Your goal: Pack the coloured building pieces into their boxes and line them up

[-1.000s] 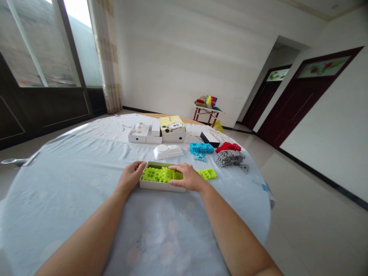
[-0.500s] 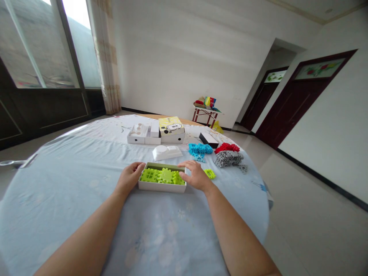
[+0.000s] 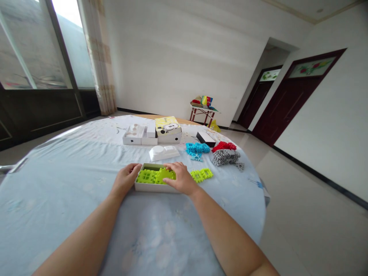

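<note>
One white box (image 3: 156, 187), and the right hand (image 3: 184, 179) swings back over its green blocks (image 3: 147, 176), so handling resumes; left hand (image 3: 125, 180) curls against the end, both grips unclear.

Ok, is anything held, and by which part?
The left hand touches the white box at its left end, no clear grip. The right hand is over the green pieces inside; whether it grips one cannot be told.

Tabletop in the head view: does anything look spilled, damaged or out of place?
Nothing looks spilled or damaged. The one mild oddity: some lime-green pieces lie on the tablecloth right of the white box, while similar ones sit inside it.
</note>
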`<state>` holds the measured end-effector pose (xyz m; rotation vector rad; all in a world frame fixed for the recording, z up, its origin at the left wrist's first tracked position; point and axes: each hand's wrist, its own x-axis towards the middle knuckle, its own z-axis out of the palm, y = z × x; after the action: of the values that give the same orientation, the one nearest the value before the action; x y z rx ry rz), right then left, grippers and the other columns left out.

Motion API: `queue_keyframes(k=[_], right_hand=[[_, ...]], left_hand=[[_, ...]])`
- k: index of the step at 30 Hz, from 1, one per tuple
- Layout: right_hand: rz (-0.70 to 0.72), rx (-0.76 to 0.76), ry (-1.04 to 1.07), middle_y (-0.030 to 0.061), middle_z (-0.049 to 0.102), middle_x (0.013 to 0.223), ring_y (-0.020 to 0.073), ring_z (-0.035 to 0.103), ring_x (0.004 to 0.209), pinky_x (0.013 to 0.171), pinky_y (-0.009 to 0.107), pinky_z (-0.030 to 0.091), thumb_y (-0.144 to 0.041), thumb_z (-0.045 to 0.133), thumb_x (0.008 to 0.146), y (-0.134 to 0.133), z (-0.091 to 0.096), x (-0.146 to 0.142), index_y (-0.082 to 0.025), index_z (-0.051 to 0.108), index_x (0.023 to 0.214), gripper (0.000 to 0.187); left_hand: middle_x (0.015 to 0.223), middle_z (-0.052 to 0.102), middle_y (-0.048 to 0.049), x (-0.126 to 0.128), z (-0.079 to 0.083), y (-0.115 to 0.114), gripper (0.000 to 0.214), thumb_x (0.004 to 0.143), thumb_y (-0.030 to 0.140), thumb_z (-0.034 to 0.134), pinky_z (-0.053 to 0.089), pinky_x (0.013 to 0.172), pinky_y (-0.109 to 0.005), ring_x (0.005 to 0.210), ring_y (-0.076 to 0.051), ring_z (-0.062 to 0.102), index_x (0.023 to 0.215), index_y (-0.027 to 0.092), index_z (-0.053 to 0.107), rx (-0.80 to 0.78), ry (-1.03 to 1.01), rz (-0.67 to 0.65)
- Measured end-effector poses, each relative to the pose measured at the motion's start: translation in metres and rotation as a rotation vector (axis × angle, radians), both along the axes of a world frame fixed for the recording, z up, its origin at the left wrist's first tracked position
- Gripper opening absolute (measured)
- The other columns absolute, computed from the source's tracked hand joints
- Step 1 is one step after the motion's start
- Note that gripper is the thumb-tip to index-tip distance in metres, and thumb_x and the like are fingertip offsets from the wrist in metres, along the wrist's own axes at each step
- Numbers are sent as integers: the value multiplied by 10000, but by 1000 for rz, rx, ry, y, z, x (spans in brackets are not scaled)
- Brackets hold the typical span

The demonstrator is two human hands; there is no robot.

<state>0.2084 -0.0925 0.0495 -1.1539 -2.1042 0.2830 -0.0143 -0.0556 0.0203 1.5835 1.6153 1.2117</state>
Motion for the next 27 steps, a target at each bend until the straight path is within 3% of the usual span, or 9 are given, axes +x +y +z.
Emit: queue_keyframes(k=[4, 8, 12, 18, 22, 27], right_hand=[[30, -98, 277, 32, 658, 936, 153, 594, 902, 862, 313, 444, -244, 606, 769, 6, 6, 8, -197, 623, 1046, 282], [-50, -137, 460, 41, 679, 934, 149, 621, 824, 790, 310, 500, -280, 600, 762, 23, 13, 13, -184, 640, 992, 253], [-70, -56, 406, 40, 680, 911, 140, 615, 789, 771, 297, 504, -256, 585, 765, 41, 15, 7, -178, 653, 967, 227], [46, -41, 217, 38, 677, 944, 145, 616, 843, 819, 299, 480, -229, 566, 780, 46, 7, -4, -188, 664, 987, 233], [-31, -29, 247, 52, 676, 994, 150, 615, 897, 835, 298, 478, -238, 533, 803, 40, 4, 16, -185, 658, 1002, 241], [-150, -49, 277, 69, 687, 983, 173, 627, 895, 838, 337, 486, -283, 522, 807, 30, 2, 60, -177, 656, 985, 247]], left_hand=[[707, 686, -29, 0, -1, -2, 449, 695, 538, 499, 464, 613, -250, 685, -193, 612, 844, 155, 679, 8, -10, -4], [697, 680, -28, 0, -3, -1, 440, 699, 529, 493, 464, 622, -259, 692, -197, 613, 849, 158, 674, 20, -19, -4], [696, 677, -27, -1, -6, 2, 439, 703, 523, 489, 454, 625, -256, 690, -192, 607, 850, 154, 675, 18, 1, 2], [669, 665, -25, -2, -8, 4, 455, 711, 523, 482, 445, 607, -257, 660, -183, 593, 871, 145, 678, 15, 3, -1], [695, 674, -30, -1, -5, 2, 451, 705, 520, 488, 450, 626, -259, 683, -189, 601, 866, 143, 675, 16, -8, -2], [715, 679, -33, 1, 0, -2, 452, 696, 530, 491, 458, 621, -259, 685, -195, 608, 864, 150, 668, 11, -18, -7]])
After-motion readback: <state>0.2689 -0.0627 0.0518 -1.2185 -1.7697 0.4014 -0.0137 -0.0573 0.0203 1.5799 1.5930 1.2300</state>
